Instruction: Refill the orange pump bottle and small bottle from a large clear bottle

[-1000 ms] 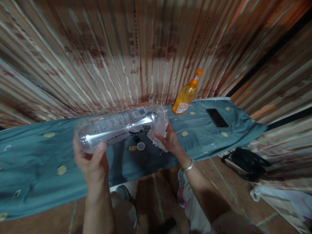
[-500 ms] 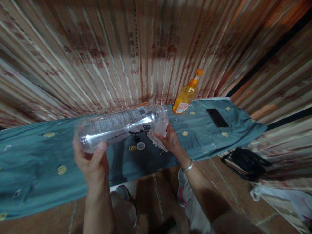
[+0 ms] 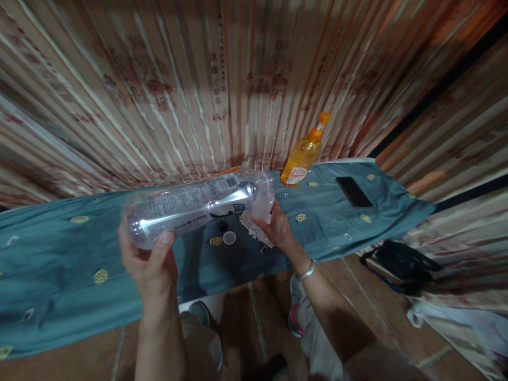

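A large clear plastic bottle (image 3: 190, 209) with a printed silver label lies almost level above the bed-like surface, its neck toward the right. My left hand (image 3: 151, 262) grips the bottle's base end, thumb on the near side. At the neck end, my right hand (image 3: 278, 225) is closed on a whitish, crumpled tissue-like piece (image 3: 252, 225), pressed close to the bottle's mouth; the exact contact is hard to make out. Below the bottle are a small round translucent cap (image 3: 229, 238) and a small black item (image 3: 223, 226), partly hidden.
A pump bottle (image 3: 299, 161) of orange-yellow liquid stands at the back by the pleated curtain (image 3: 178, 95). A dark phone (image 3: 354, 191) lies to the right on the teal patterned cloth (image 3: 71, 248). On the tiled floor sits a black bag (image 3: 405, 262).
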Demonstrator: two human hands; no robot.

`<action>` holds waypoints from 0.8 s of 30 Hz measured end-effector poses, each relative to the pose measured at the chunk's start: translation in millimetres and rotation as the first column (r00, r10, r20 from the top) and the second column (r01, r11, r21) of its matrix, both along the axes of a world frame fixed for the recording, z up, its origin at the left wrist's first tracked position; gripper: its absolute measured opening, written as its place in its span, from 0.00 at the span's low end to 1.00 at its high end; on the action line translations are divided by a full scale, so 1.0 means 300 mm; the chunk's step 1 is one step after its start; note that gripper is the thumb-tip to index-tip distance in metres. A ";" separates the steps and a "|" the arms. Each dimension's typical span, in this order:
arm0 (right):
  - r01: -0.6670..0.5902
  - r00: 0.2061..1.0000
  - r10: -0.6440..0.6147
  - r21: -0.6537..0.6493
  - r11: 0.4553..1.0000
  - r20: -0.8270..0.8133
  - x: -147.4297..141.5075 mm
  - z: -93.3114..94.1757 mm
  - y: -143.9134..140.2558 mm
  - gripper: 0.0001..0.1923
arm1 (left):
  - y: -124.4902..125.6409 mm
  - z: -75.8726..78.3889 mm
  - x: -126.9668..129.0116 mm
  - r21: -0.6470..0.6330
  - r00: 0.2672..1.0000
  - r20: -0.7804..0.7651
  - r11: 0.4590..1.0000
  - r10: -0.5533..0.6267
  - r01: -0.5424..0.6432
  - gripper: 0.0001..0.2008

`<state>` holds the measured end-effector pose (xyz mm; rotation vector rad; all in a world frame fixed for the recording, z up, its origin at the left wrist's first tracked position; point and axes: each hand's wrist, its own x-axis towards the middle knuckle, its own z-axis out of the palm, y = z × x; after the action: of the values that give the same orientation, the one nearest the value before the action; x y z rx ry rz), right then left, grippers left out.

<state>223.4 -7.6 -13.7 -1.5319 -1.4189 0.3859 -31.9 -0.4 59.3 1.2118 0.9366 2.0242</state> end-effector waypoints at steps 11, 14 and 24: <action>0.010 1.000 -0.010 -0.016 1.000 0.000 0.001 0.000 -0.001 0.35 | 0.006 -0.009 -0.007 0.032 1.000 -0.008 0.999 -0.013 0.013 0.35; -0.001 1.000 0.000 -0.025 1.000 -0.008 0.003 0.002 -0.002 0.35 | 0.008 -0.007 -0.005 0.015 1.000 0.011 1.000 -0.021 0.021 0.36; -0.002 0.999 0.001 -0.038 0.999 -0.033 0.000 0.014 -0.005 0.35 | 0.005 -0.009 -0.006 -0.007 0.999 -0.052 1.000 0.004 -0.005 0.37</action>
<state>223.6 -9.2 -9.5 -1.5482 -1.3948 0.4393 -33.9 1.2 56.5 1.2652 0.9712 1.9997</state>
